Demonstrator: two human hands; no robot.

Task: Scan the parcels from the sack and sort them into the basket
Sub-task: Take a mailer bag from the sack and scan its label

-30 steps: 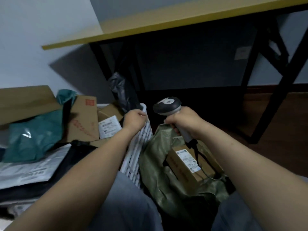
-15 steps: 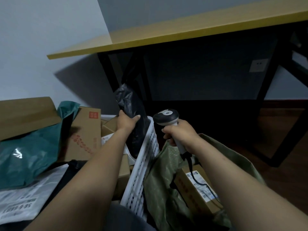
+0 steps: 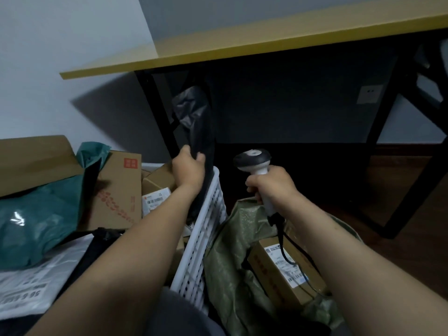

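Over the far rim of the white slatted basket (image 3: 206, 229), at twelve o'clock from my left wrist, my left hand (image 3: 189, 169) grips a long black plastic parcel (image 3: 196, 122), fingers curled round its lower half. It stands nearly upright, lower end down inside the basket, crumpled top in front of a dark table leg. No writing shows on the side facing me.

At three o'clock from that hand, my right hand (image 3: 271, 185) is clenched round the white handle of the barcode scanner (image 3: 253, 160), dark head uppermost. Its black cable (image 3: 282, 241) drops toward six o'clock into the green woven sack (image 3: 232, 258). Lying in the sack is a brown cardboard box (image 3: 269, 280) with a white shipping label (image 3: 284, 264): barcodes and print too fine to read, plus red characters along its side that I cannot make out.

At nine o'clock from the basket rim, a taller carton (image 3: 118, 190) bears a red square logo (image 3: 130, 163) and a slanting row of blurred red characters. A smaller box (image 3: 157, 183) inside the basket carries a barcode label, partly hidden by my forearm.

At eight o'clock lies a teal mailer (image 3: 36, 221), and toward seven o'clock a white mailer (image 3: 21, 287) printed with upside-down digits, possibly 56-6, cut off by the frame edge. A yellow tabletop (image 3: 242, 44) spans twelve o'clock; a wall socket (image 3: 368, 94) sits at two.
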